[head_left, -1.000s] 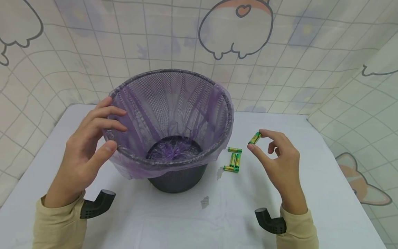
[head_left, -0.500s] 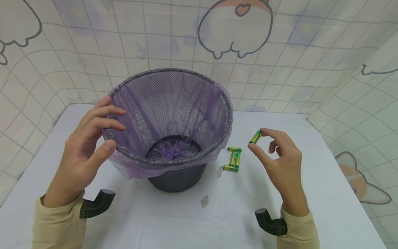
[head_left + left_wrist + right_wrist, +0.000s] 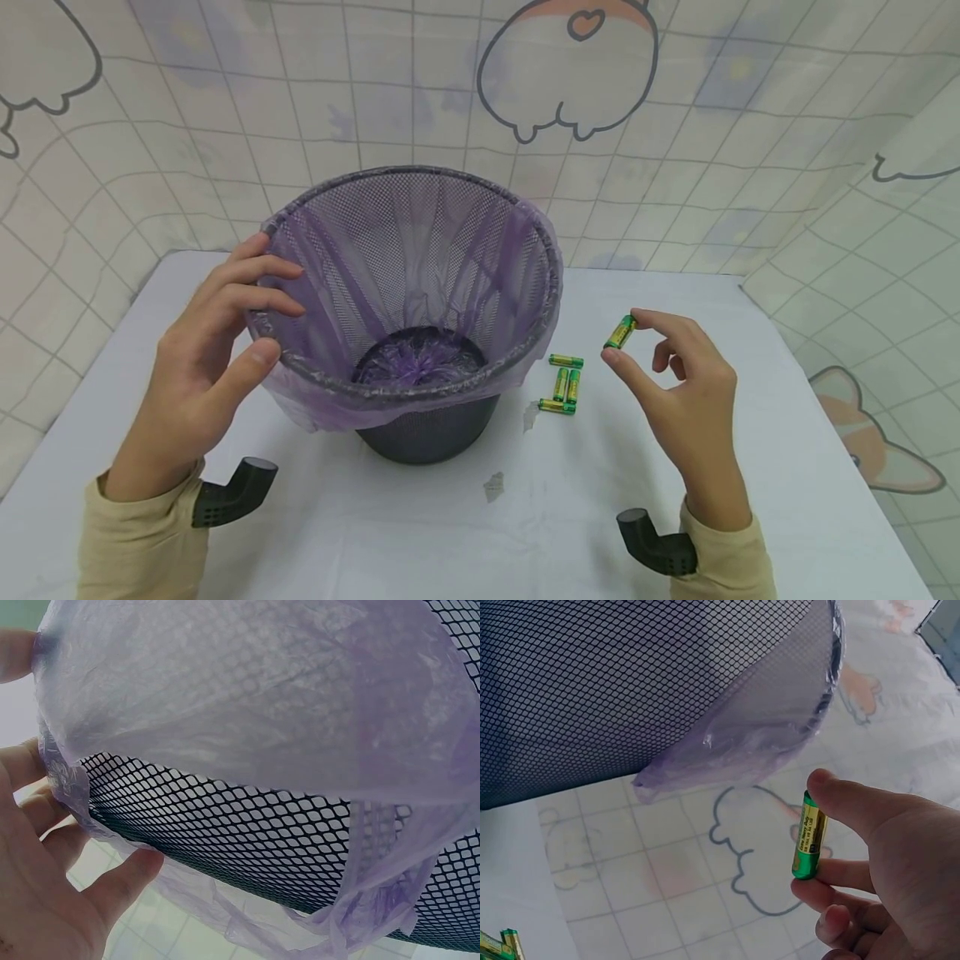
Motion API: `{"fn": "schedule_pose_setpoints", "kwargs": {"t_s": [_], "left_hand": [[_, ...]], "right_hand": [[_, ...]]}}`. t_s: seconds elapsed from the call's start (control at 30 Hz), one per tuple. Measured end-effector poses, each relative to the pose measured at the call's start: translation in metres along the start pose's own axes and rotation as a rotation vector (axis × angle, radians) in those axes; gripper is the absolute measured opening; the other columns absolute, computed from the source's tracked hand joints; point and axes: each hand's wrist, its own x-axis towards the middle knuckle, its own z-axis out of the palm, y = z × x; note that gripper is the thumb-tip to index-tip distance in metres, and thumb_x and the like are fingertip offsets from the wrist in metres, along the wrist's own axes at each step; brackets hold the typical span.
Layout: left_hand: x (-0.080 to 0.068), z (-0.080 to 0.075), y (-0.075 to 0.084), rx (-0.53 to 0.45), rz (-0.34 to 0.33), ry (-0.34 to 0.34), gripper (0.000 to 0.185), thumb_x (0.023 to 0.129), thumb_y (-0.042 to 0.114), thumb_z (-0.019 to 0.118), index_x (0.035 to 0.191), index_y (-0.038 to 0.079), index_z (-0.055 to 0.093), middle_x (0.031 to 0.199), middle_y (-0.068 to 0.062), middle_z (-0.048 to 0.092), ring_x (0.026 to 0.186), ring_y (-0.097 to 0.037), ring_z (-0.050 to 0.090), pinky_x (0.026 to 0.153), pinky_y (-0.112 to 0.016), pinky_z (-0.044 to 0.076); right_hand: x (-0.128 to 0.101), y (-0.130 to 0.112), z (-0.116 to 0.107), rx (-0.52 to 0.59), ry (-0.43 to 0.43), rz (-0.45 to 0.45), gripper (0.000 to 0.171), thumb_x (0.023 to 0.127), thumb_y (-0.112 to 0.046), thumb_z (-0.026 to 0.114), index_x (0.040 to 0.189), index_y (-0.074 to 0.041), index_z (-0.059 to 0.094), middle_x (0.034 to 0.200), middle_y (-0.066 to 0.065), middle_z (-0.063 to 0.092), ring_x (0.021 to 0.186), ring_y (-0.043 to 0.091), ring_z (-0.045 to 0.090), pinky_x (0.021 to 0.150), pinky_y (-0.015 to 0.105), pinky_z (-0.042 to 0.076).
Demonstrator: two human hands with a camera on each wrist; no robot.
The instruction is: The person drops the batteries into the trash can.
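A black mesh wastebasket [image 3: 427,437] lined with a purple plastic bag [image 3: 405,408] stands on the table. At its left rim my left hand [image 3: 198,367] grips, fingers over the edge and thumb outside; the left wrist view shows the thumb [image 3: 127,881] against the mesh and bag. Right of the bin, my right hand [image 3: 678,387] pinches a green and gold battery [image 3: 620,332] by its ends, between thumb and index finger, above the table. The same battery [image 3: 808,838] shows its label in the right wrist view. Several matching batteries [image 3: 567,387] lie between bin and right hand.
Two small grey scraps lie on the white tablecloth [image 3: 360,533]: one scrap [image 3: 493,487] in front of the bin, the other scrap [image 3: 530,416] beside the batteries. A checked curtain [image 3: 420,92] with cartoon animal drawings hangs behind and at both sides of the table.
My right hand has drifted slightly to the right with the battery still pinched. The left hand, the bin and the batteries on the table hold their places.
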Motion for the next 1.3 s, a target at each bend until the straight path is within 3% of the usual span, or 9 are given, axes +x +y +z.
{"fn": "schedule_pose_setpoints", "kwargs": {"t_s": [1.03, 1.3], "left_hand": [[0.0, 0.0, 0.001, 0.012, 0.017, 0.003, 0.016, 0.089, 0.001, 0.056, 0.1, -0.01, 0.061, 0.128, -0.016, 0.055, 0.145, -0.039, 0.023, 0.118, -0.028, 0.035], [0.0, 0.0, -0.001, 0.012, 0.024, 0.008, 0.017, 0.09, 0.001, 0.057, 0.099, -0.012, 0.06, 0.128, -0.015, 0.056, 0.144, -0.039, 0.024, 0.121, -0.032, 0.03]], "right_hand": [[0.005, -0.016, -0.008, 0.058, 0.01, -0.023, 0.047, 0.069, -0.005, 0.084, 0.114, -0.01, 0.07, 0.093, -0.01, 0.058, 0.073, 0.004, 0.043, 0.063, 0.015, 0.032], [0.01, -0.024, -0.008, 0.08, -0.003, -0.037, 0.048, 0.069, -0.005, 0.084, 0.114, -0.01, 0.07, 0.092, -0.01, 0.057, 0.073, 0.004, 0.043, 0.064, 0.014, 0.032]]}}
